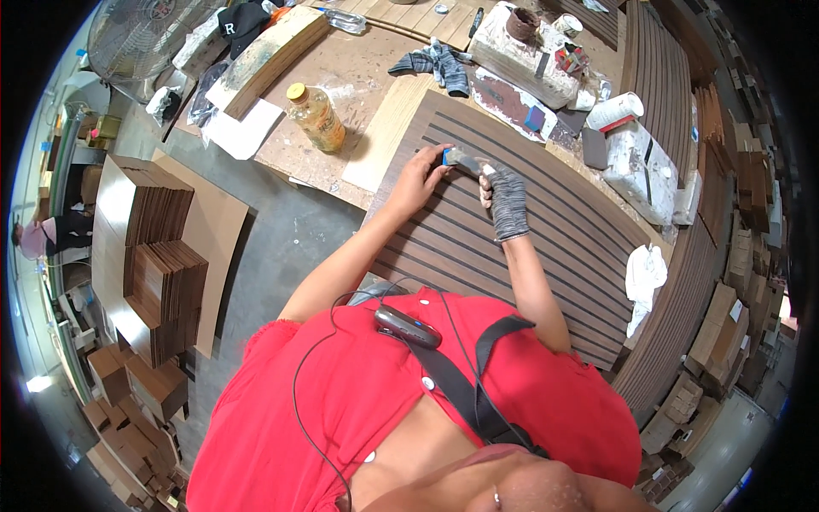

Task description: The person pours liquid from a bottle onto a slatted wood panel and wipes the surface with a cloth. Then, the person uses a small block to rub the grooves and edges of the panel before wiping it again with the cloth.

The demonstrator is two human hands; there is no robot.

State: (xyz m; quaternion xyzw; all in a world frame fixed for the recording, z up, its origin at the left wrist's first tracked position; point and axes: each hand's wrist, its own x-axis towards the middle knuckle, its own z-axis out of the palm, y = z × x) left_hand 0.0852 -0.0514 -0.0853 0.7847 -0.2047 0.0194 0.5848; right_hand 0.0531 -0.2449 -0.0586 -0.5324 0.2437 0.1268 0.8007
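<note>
A workshop with a grey floor [294, 222] surrounds a cluttered bench [367, 77] bearing a brown striped board [461, 247]. Above the board's far left part, the person's left hand [415, 180] pinches the blue end of a small block [463, 161], and the gloved right hand [509, 201] closes round its other, greyish end. The small block lies directly between both hands, about equally near each, its long axis running roughly along the board's stripes; whether it touches the board cannot be told. A bottle [318, 121] stands left of the board, a loose glove [437, 65] beyond its far edge, a dark pad [595, 148] past its far right side, and a white cloth [646, 280] at its right edge, a possible obstacle there.
</note>
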